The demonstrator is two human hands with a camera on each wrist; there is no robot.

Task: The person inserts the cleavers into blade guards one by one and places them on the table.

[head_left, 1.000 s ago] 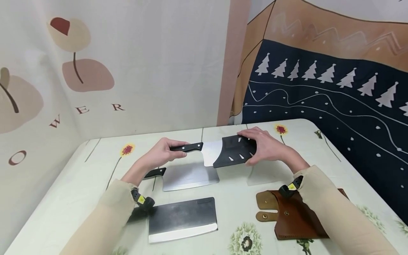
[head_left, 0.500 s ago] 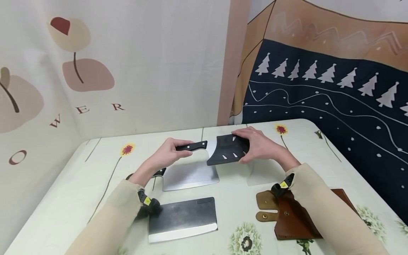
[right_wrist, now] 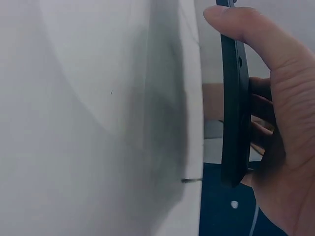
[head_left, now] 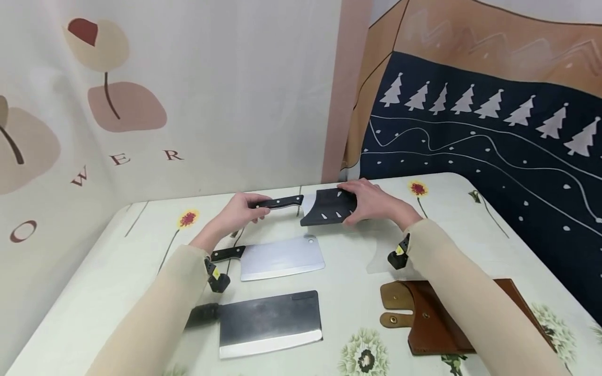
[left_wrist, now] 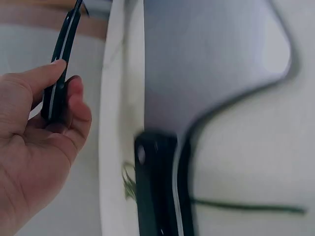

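Toward the back of the table, my left hand [head_left: 235, 215] grips the black riveted handle [head_left: 281, 202] of a cleaver, its thumb on the near side. A black slotted blade sheath [head_left: 329, 207] covers most of that blade; a short bright strip of steel [head_left: 308, 203] shows beside the handle. My right hand [head_left: 373, 203] holds the sheath by its far end, and the right wrist view has the sheath edge-on [right_wrist: 235, 113] between thumb and fingers. A second cleaver [head_left: 282, 258], black-handled with a bare steel blade, lies just in front, large in the left wrist view.
Nearer me lies a dark-bladed cleaver [head_left: 269, 322] with a bright edge. A brown leather sheath [head_left: 437, 318] with snap straps lies at right, partly under my right sleeve. Behind it is a translucent sheet [head_left: 378, 255]. A printed curtain [head_left: 226, 104] hangs behind the flowered tablecloth [head_left: 136, 292].
The sheath has slid left over the blade, leaving less steel bare. Both hands have since shifted toward the back of the table with the sheathed cleaver, uncovering the second cleaver's blade.
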